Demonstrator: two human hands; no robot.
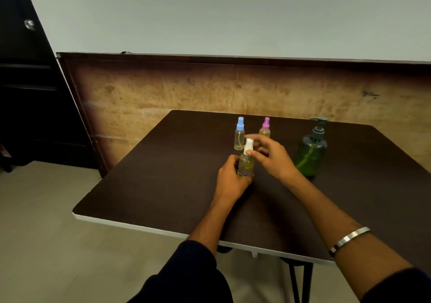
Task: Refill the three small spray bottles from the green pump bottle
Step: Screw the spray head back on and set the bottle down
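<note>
A small spray bottle with a white top (246, 163) stands near the table's middle, holding yellowish liquid. My left hand (229, 179) grips its body. My right hand (271, 156) pinches the white spray head between thumb and fingers. Behind them stand a spray bottle with a blue cap (239, 133) and one with a pink cap (265, 128), the pink one partly hidden by my right hand. The green pump bottle (311, 151) with a dark pump stands to the right, apart from both hands.
The dark brown table (163, 174) has a white front edge and black legs. A brown wall panel runs behind it. A dark cabinet stands at the left. Grey floor lies to the left and front.
</note>
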